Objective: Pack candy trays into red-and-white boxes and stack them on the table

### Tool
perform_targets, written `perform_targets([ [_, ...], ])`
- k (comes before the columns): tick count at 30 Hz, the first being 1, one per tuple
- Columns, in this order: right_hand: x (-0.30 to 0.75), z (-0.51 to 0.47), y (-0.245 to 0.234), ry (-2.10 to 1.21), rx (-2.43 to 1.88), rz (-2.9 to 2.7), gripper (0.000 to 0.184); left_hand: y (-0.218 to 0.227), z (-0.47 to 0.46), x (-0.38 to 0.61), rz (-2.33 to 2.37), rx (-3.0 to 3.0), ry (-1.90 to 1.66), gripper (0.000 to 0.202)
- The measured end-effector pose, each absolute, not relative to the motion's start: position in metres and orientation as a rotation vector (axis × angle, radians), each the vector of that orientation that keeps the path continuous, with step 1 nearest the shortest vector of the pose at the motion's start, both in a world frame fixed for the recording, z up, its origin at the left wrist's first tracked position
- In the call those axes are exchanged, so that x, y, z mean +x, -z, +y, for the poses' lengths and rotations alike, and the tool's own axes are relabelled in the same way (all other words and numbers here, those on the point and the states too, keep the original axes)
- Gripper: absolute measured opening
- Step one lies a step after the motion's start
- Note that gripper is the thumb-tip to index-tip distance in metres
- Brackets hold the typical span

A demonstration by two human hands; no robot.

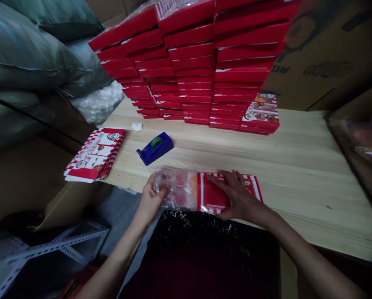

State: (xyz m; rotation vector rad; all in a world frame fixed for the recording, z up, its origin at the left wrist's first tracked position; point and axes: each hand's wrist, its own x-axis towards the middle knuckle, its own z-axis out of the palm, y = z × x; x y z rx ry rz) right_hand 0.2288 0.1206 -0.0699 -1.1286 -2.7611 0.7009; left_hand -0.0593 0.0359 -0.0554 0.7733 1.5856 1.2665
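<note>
The left hand point(153, 194) grips the left end of a clear packet point(180, 194) between thumb and bent fingers. The right hand point(236, 194) lies palm down, fingers spread wide, on a flattish red box point(212, 197) with white edging. The packet, with orange, pink and white contents, meets the box's left end; how far it reaches inside is unclear. Both lie at the near edge of the pale wooden table point(304, 166), directly before the person. Packet and box form one line, its long axis running left to right, roughly along that edge, the packet's gripped end pointing left.

Just beyond the packet sits a blue tape dispenser point(161, 151) with a green roll, set aslant, its narrow end towards the near left. A small white scrap point(137, 126) lies behind it. Farther left, printed red-and-white cartons point(95, 151) are piled. Across the back, red boxes point(192, 62) stand stacked in columns, with large filled bags point(24, 45) to the left.
</note>
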Motion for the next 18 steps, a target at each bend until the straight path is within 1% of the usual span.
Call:
perform_targets([
  [3, 0.227, 0.118, 0.073, -0.671, -1.111, -2.77, 0.119, 0.061, 0.033, -0.039, 1.565, 0.777, -1.218, 0.046],
  [5, 0.228, 0.115, 0.073, -0.649, -1.116, -2.766, 0.121, 0.061, 0.034, -0.034, 1.539, 0.811, -1.186, 0.044],
  [11, 0.228, 0.103, 0.068, -0.633, -1.141, -2.698, 0.122, 0.043, 0.043, -0.06, 1.538, 0.785, -1.196, 0.069],
  [15, 0.216, 0.086, 0.062, -0.486, -1.15, -2.594, 0.133, 0.023, 0.041, -0.064, 1.588, 0.883, -1.228, 0.066],
  [18, 0.205, 0.075, 0.059, -0.402, -1.193, -2.508, 0.135, 0.011, 0.038, -0.055, 1.654, 0.924, -1.21, 0.065],
])
